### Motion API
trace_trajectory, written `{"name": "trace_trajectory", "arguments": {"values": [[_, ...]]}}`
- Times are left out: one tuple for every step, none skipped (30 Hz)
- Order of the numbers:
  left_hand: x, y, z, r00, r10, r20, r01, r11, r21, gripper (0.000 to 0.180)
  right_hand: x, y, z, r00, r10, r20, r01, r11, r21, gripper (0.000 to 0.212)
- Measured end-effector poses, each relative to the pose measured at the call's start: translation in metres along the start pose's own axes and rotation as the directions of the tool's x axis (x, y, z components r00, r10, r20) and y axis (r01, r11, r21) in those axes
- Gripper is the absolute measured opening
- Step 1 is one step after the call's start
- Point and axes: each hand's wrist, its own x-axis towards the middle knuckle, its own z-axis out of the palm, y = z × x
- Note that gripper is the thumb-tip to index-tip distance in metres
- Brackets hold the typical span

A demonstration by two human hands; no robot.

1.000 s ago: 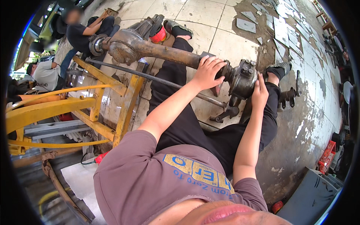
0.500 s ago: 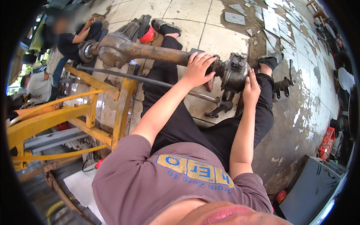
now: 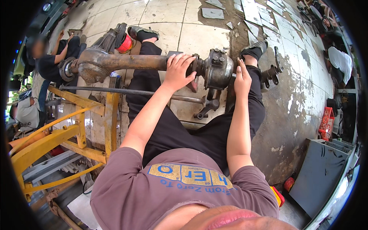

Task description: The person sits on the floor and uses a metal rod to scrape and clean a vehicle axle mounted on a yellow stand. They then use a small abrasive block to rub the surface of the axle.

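A rusty, greasy vehicle axle housing (image 3: 134, 62) lies across in front of me, over my outstretched legs. My left hand (image 3: 178, 71) rests on top of its tube beside the flange, thumb apart from the other fingers. Just right of the flange is the rounded steering knuckle housing (image 3: 218, 71), with bolts on top. Off the knuckle's right side, my right hand (image 3: 243, 80) is upright with its fingers stretched out. A small bright metal part shows between the knuckle and this palm; whether I touch it is unclear. Below runs a long tie rod (image 3: 153, 93), joined to an arm under the knuckle.
A yellow metal frame (image 3: 111, 122) stands at the left. Another knuckle-like part (image 3: 270, 74) lies beyond my right leg. A red can (image 3: 124, 44) sits near my left foot. Broken tiles (image 3: 213, 13) cover the far floor. A person (image 3: 57, 57) sits at far left.
The whole scene has shifted left in view. My right hand has come away from the knuckle's side, opening a small gap there. My left hand stays on the tube beside the flange.
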Motion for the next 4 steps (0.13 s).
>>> {"name": "trace_trajectory", "arguments": {"values": [[-0.001,-0.001,0.000,1.000,-0.001,0.002,0.001,1.000,0.009,0.069,-0.005,-0.001,0.004,0.991,-0.121,-0.057,0.123,0.992,0.026,0.041],[-0.001,-0.003,0.001,1.000,0.007,0.008,-0.007,1.000,0.018,0.071,-0.009,-0.003,0.003,0.990,-0.140,0.009,0.140,0.989,0.039,0.041],[-0.001,-0.003,0.002,1.000,0.010,0.004,-0.011,1.000,0.014,0.070,-0.013,-0.004,0.007,0.995,-0.043,0.090,0.044,0.999,-0.011,0.041],[0.000,-0.004,0.004,1.000,0.014,0.000,-0.014,1.000,0.010,0.070,-0.016,-0.006,0.006,0.995,-0.038,0.090,0.039,0.999,-0.014,0.041]]}}
